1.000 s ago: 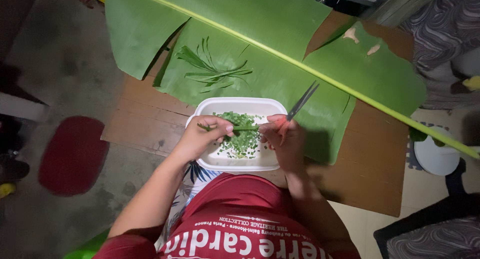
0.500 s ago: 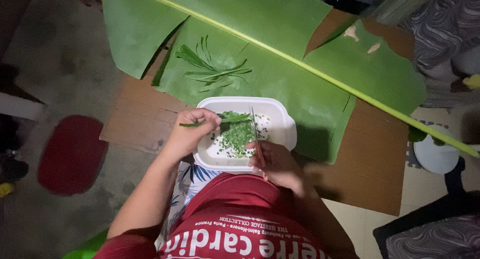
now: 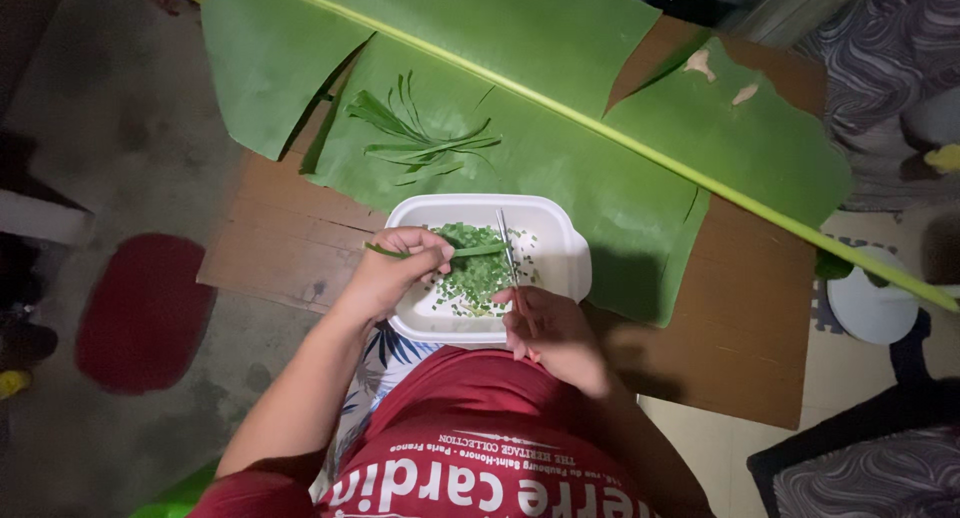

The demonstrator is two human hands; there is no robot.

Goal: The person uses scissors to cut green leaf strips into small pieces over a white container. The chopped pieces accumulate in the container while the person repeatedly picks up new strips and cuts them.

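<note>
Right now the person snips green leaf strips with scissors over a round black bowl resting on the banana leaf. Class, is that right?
Not quite. The head view shows a white rectangular container, not a round black bowl. The rest stands: the left hand holds the green leaf strips, the right hand the scissors, over the banana leaf.

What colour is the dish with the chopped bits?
White, seen in the head view: the dish holds green chopped bits.
</note>
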